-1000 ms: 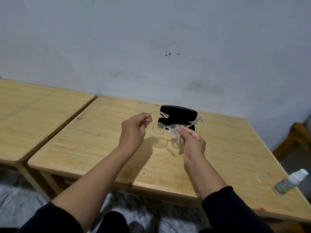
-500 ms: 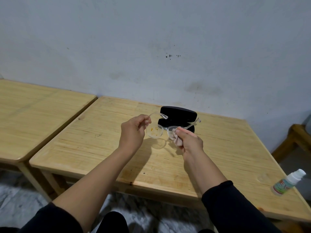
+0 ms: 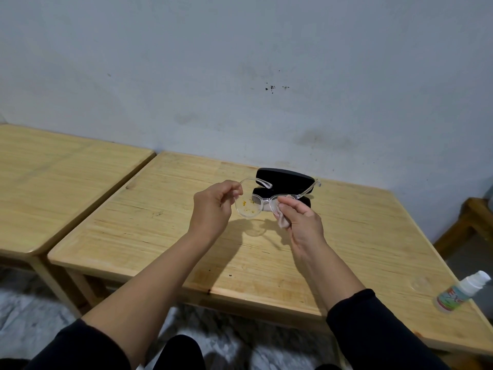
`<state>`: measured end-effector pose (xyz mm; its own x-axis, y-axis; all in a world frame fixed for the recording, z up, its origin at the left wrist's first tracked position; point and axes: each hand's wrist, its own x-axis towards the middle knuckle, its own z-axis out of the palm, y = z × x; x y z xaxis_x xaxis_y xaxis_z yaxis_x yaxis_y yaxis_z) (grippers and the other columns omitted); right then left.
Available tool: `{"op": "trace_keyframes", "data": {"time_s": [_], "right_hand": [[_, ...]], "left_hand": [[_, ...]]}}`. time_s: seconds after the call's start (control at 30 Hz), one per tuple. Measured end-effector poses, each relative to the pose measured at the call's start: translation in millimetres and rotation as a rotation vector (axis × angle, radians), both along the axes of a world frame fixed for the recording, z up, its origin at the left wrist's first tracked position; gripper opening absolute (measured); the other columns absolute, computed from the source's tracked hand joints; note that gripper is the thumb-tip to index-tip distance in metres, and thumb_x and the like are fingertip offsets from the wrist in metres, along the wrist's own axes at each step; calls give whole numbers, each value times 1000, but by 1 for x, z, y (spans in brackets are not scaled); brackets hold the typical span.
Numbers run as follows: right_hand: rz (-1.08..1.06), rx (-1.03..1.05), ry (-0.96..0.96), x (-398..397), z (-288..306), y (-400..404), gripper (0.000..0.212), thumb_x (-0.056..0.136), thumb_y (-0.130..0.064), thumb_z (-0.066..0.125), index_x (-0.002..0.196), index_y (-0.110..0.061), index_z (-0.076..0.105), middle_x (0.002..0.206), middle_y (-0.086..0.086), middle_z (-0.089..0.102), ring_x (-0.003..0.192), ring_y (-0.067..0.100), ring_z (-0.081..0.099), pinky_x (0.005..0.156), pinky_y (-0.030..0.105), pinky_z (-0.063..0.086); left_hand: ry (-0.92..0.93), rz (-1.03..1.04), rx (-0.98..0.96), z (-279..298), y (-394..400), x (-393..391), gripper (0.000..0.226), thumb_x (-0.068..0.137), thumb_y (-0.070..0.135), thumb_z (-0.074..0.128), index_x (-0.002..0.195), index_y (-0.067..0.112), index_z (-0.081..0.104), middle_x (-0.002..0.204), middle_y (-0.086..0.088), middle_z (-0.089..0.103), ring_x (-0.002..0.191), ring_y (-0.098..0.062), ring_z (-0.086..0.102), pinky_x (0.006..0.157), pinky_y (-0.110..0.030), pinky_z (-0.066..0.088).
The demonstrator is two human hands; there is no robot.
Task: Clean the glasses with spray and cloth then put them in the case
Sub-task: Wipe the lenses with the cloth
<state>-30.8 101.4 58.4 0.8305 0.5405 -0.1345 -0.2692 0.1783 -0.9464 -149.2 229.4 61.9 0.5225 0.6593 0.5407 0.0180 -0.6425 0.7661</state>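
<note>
I hold clear-framed glasses (image 3: 250,206) in the air above the wooden table (image 3: 165,217). My left hand (image 3: 213,206) pinches the frame at its left end; the left lens carries yellow specks. My right hand (image 3: 301,217) presses a small pale cloth (image 3: 282,221) against the right lens, which the cloth partly hides. Behind the glasses a black case (image 3: 288,178) lies open on the table. A white spray bottle (image 3: 462,292) with a coloured label lies on its side near the table's right edge.
A second wooden table (image 3: 53,180) stands close on the left, with a narrow gap between the two. A grey wall runs behind both. A wooden piece of furniture (image 3: 472,222) shows at the far right.
My right hand has shifted the cloth slightly over the right lens. The glasses stay in about the same place in front of the case.
</note>
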Motion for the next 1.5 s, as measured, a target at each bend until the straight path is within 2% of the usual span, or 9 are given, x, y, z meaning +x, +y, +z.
{"op": "trace_keyframes", "data": {"time_s": [0.13,0.23,0.4,0.53,0.9,1.0,1.17,1.37,1.5], "right_hand": [[68,-149,-151,4,0,-2,15,82,-2,67,84,-16,73,94,11,73,83,20,66,81,30,53],[-34,-209,-231,3,-4,2,14,78,-9,71,80,-22,67,95,7,70,82,22,66,72,35,54],[-248,-238,-238,-3,-10,9,16,72,-21,78,68,-23,63,89,8,69,75,23,64,64,34,53],[-347,-155,-154,-5,-9,12,8,76,-17,77,74,-19,69,80,2,68,72,14,61,64,24,49],[-18,-220,-87,3,1,4,14,70,-13,78,59,-18,71,68,5,68,68,22,59,69,36,49],[-6,-275,-194,6,0,-1,17,71,-13,76,58,-18,66,60,0,63,57,15,56,60,29,47],[-207,-162,-166,-1,-3,-7,11,74,-11,76,68,-10,66,68,3,66,63,12,60,59,21,50],[-459,78,12,-10,9,9,7,78,-11,74,79,-17,71,55,-10,68,70,9,63,63,15,49],[-478,98,-32,-9,14,11,12,74,-13,78,79,-22,71,80,-1,72,76,9,64,56,7,46]], "left_hand": [[11,17,16,1,5,1,27,82,-8,51,78,13,66,71,-6,65,71,-23,65,60,-9,41],[17,23,-7,0,7,1,28,82,-9,50,79,13,66,71,-3,65,73,-23,66,60,-7,42],[4,-3,15,-5,10,2,32,81,-11,48,81,15,67,73,-1,66,75,-20,65,76,-39,57],[-22,-25,94,-6,4,2,28,83,-8,49,81,13,67,73,-4,67,72,-20,65,70,-37,55],[-45,0,136,-2,6,0,23,83,-5,53,79,13,67,69,-1,64,63,-12,59,60,-17,45],[-23,37,108,3,7,-2,29,80,-11,50,78,12,66,67,2,61,64,-9,58,60,-5,39],[-4,31,130,-3,10,-5,32,77,-15,47,76,12,63,68,-5,63,70,-23,64,64,-27,51],[-42,-4,201,-8,-3,-1,28,80,-11,51,79,13,64,70,-1,65,68,-15,63,62,-25,51],[-94,33,146,-2,-6,-1,28,81,-10,53,90,12,68,82,3,69,80,-6,64,70,-13,51]]}}
